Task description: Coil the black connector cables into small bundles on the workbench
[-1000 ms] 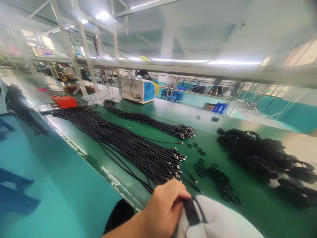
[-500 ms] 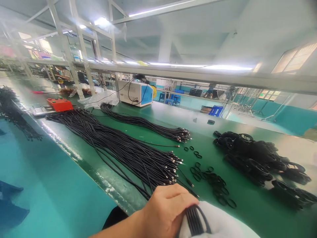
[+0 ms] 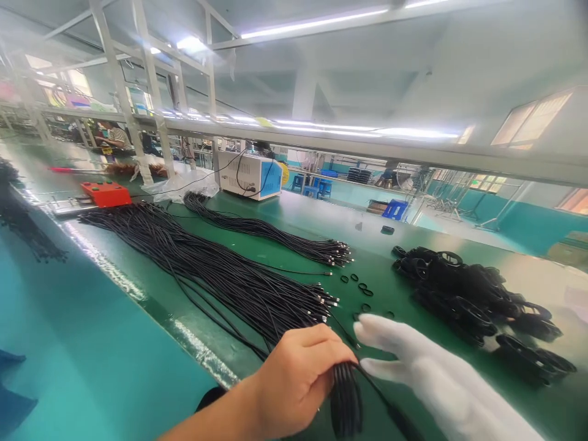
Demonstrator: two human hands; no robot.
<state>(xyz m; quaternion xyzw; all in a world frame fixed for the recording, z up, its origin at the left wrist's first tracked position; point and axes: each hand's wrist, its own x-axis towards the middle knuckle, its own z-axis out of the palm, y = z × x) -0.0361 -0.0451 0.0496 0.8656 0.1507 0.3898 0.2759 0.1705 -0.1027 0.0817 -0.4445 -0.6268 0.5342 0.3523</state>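
Observation:
My bare left hand (image 3: 305, 373) is closed around a coiled black cable (image 3: 346, 404), whose loops hang below the fingers. A loose end of this cable runs down to the right, with a thicker black part near the bottom edge. My right hand (image 3: 427, 367), in a white glove, is just right of the coil. Its thumb and fingers are apart with nothing between them, and the thumb tip is close to the cable. Behind the left hand lies a large bundle of straight black cables (image 3: 220, 263) with metal plug ends. Small black rings (image 3: 362, 289) lie beyond the right hand.
A heap of coiled cables (image 3: 459, 288) lies on the right of the green table (image 3: 294, 214). A second cable bundle (image 3: 266, 229) lies farther back. A white-and-blue machine (image 3: 250, 174) and a red box (image 3: 106, 194) stand behind. A person (image 3: 117, 136) sits far left.
My right hand has moved from beside the coil, up and to the right, and its fingers have spread. The coil now hangs from the left hand, with a cable end trailing to the right.

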